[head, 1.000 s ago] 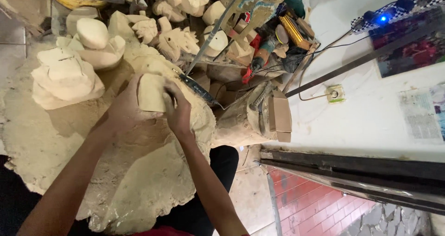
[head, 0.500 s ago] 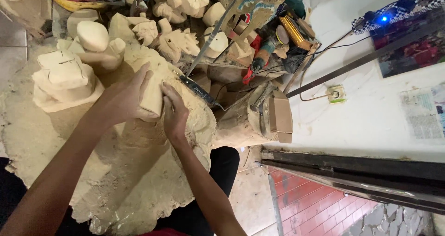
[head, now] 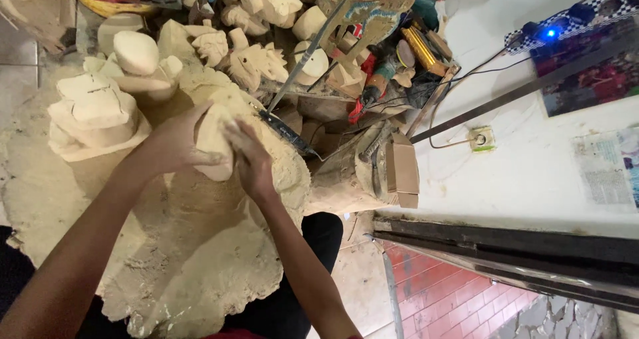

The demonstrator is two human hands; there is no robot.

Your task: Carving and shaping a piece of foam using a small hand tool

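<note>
Pale wood, a small uncarved block (head: 214, 141), sits clamped between our left hand (head: 172, 143), wrapped around its near side, and our right hand (head: 249, 158), fingers pressed shut on its far side, above the dust-covered work surface (head: 193, 266), just beside a stacked pale carving (head: 93, 116).

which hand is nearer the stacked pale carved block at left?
Left. The left hand sits just right of the carved block; the right hand is farther right, beyond the held wood piece.
</note>
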